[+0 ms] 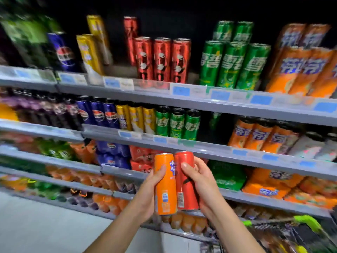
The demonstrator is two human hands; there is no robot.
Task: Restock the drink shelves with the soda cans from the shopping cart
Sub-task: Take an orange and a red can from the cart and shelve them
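My left hand point(152, 189) grips a tall orange soda can point(166, 192), upright, in front of the shelves. My right hand point(200, 179) grips a tall red soda can point(187, 187) right beside it, and the two cans touch side by side. Both cans hang at the height of the third shelf rail. On the top shelf point(155, 92) stand red cans point(162, 59), green cans point(231, 64) and orange cans point(299, 70). The second shelf point(209, 148) holds blue, yellow, green and orange cans. The shopping cart point(291, 234) shows at the bottom right, blurred.
A dark gap point(217, 123) lies on the second shelf between the green and orange cans. Lower shelves hold multipacks and bottles point(113, 154). Pale floor point(45, 225) spreads at the bottom left. Price labels line every shelf rail.
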